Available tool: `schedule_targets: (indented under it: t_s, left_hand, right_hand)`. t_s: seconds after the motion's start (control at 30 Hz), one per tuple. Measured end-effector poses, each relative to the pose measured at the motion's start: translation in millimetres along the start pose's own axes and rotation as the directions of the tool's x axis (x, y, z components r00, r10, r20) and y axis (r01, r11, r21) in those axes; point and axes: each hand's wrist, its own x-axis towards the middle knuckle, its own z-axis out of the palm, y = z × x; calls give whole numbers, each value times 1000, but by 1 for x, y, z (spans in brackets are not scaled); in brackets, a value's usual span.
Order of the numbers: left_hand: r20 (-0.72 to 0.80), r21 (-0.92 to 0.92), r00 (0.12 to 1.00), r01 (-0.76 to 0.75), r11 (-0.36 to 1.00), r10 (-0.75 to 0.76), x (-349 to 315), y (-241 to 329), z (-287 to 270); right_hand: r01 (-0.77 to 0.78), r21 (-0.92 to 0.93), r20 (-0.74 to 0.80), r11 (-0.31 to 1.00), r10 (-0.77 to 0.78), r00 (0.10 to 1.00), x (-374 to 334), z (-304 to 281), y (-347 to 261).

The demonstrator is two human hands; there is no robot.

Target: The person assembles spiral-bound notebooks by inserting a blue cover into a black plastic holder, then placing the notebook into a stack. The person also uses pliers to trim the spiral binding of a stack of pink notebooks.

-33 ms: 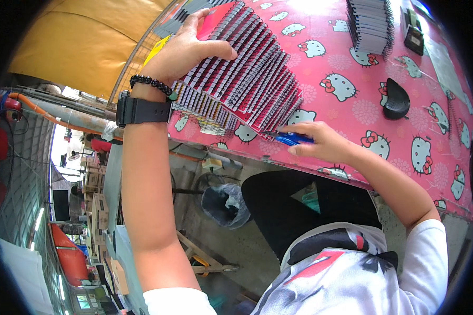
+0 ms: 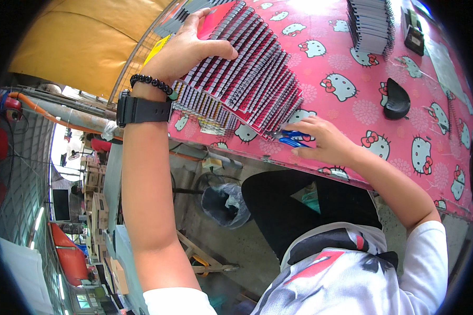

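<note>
A stack of spiral-bound notebooks [image 2: 257, 73] with red covers lies fanned out on the table, wire spines facing up. My left hand [image 2: 192, 47] rests over its upper left end, fingers stretched along the red cover and thumb out across the spines. In my right hand [image 2: 323, 140] is a pair of pliers with blue handles [image 2: 295, 138]. The handles stand apart, and the tip touches or nearly touches the lower corner of the stack, at the wire ends. Beneath the fan sit more spiral notebooks [image 2: 207, 107] with yellowish edges.
The table wears a pink cat-print cover [image 2: 331, 63]. At the far right stand another stack of spiral notebooks [image 2: 369, 26], a black curved dish-like thing [image 2: 397, 100] and a small black device [image 2: 414, 39]. Below the table edge is a bin with a plastic liner [image 2: 225, 205].
The pliers' blue handles have spread apart in my right hand, its fingers opening slightly with them. My left hand and the notebooks look almost unmoved.
</note>
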Motion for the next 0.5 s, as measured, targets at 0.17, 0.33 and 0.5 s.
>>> schedule_targets:
  t_s: [0.17,0.33,0.5]
  left_hand:
    - [-5,-9,1000,-3,1000,3,3,-2,1]
    - [11,-53,999,33,998,-33,-4,9,4]
    - [60,-13,996,70,997,-69,0,18,1]
  right_hand:
    - [32,-279,-92,960,-60,994,-3,4,-7]
    - [71,-395,-133,916,-134,982,-3,9,-8]
    - [62,-409,-152,910,-135,979,-2,8,-12]
